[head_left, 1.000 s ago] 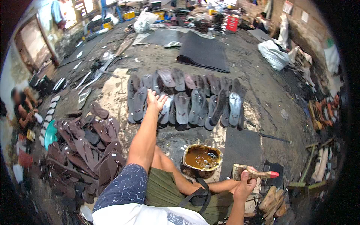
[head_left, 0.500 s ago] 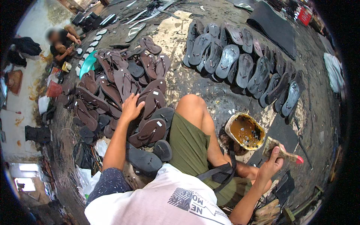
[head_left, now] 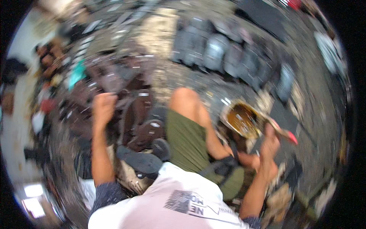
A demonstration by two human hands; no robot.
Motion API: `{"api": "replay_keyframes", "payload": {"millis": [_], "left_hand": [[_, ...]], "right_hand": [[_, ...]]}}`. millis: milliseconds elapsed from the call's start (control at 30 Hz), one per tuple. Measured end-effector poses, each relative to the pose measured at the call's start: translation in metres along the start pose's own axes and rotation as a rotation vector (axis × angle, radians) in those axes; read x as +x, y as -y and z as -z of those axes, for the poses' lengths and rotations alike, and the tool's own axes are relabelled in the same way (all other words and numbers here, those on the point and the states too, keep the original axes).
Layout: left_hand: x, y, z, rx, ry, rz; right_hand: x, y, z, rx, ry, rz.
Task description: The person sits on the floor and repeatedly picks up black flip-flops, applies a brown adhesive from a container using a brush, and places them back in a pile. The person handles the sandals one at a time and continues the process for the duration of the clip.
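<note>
My right hand is closed round a brush with a pinkish-red handle tip. The brush's bristle end is beside the right rim of a pale tub holding brown, glue-like liquid; blur hides whether they touch. My left hand is over a heap of brown flip-flops on my left. Motion smears its fingers, so I cannot make out whether it holds one. Dark grey flip-flops lie close to my lap.
Rows of dark, shiny sandals are laid out ahead on the right. A black sheet lies beyond them. At the far left, another person sits near a teal object and a line of pale soles.
The whole view has shifted and blurred. My left hand has moved left over the brown heap. My right hand has brought the brush closer to the tub.
</note>
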State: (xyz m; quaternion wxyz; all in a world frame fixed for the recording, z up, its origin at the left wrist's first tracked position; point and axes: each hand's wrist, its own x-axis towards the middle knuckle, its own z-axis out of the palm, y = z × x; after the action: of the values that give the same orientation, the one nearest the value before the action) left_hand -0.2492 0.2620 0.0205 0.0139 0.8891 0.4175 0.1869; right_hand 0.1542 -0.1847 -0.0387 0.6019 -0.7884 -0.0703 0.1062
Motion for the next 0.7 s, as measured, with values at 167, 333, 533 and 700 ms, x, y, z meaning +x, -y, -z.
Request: {"api": "replay_keyframes", "payload": {"millis": [167, 333, 533, 700], "left_hand": [[-0.008, -0.096, 0.012, -0.624, -0.145, 0.096], [-0.061, -0.142, -0.034, -0.822, 0.506, 0.069], [-0.052, -0.184, -0.046, -0.247, 0.418, -0.509], [-0.025, -0.21, -0.056, -0.53, 0.381, -0.444]], "right_hand": [[0.026, -0.024, -0.024, -0.283, 0.316, 0.203], [0.031, -0.042, -0.029, -0.865, 0.258, 0.438], [0.019, -0.018, 0.033, 0.123, 0.099, 0.322], [0.016, -0.008, 0.119, -0.847, -0.062, 0.474]]}}
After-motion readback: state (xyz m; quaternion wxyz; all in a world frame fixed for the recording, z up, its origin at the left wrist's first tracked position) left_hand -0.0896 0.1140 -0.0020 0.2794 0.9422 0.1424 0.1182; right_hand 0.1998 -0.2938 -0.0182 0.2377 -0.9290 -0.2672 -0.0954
